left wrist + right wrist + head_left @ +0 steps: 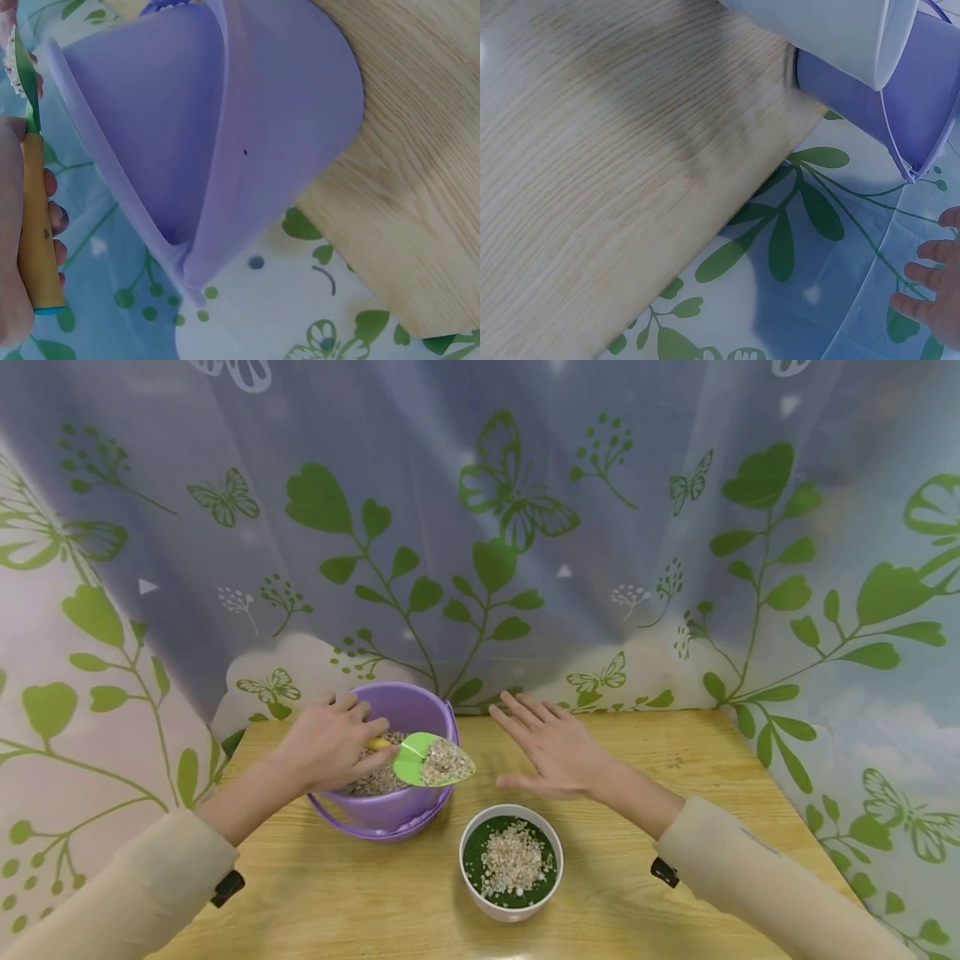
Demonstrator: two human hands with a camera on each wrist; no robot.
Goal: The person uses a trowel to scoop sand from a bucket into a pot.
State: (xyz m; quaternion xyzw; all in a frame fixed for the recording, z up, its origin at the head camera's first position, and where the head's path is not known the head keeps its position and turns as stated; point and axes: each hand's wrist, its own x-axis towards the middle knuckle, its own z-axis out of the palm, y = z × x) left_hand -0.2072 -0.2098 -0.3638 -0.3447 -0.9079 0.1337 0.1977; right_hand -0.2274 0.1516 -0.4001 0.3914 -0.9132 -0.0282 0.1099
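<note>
My left hand [330, 739] grips the yellow handle of a small green trowel [410, 760] above a purple bucket [386, 810]. A heap of pale, coarse grains lies on the trowel's blade, which points right past the bucket's rim. More of these grains fill the bottom of the bucket. In the left wrist view the fingers curl round the trowel's handle [39, 225]. To the right, my right hand [558, 752] hovers with fingers extended, holding nothing. Just below it stands a white pot [512, 914], dark green inside, with similar grains heaped in its middle.
The wooden table [637, 877] bears the bucket at left and the pot near the front middle. A curtain [420, 527] printed with leaves and butterflies hangs behind and along both sides. The bucket's handle [360, 835] lies down along its front.
</note>
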